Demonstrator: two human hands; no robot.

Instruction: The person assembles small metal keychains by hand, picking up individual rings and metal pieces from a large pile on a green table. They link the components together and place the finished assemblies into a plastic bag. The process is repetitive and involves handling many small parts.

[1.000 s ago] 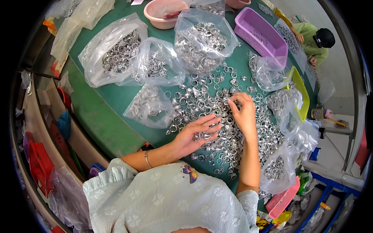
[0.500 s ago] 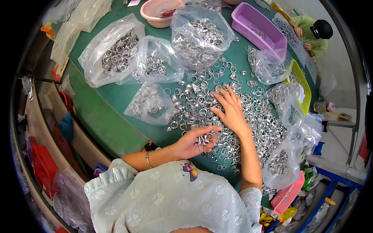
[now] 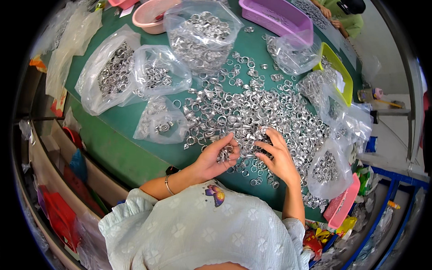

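A broad heap of loose silver-coloured metal rings (image 3: 252, 108) spreads over the green table in front of me. My left hand (image 3: 218, 157) is cupped at the heap's near edge, its fingers curled around a small handful of rings (image 3: 224, 153). Just to the right, my right hand (image 3: 281, 159) reaches over the near part of the heap. Its fingers are bent but apart, with the tips at the rings, and I see nothing held in them.
Clear plastic bags of rings stand at the left (image 3: 114, 74), the back (image 3: 200, 49) and the right (image 3: 330, 168). A purple basket (image 3: 281, 20), a lime tray (image 3: 339, 74) and pink baskets (image 3: 344, 202) line the table (image 3: 148, 157). A co-worker in green (image 3: 348, 20) sits at the far right.
My right hand has drawn back toward me from the middle of the heap. My left hand has curled more closely around its rings. The view has shifted a little.
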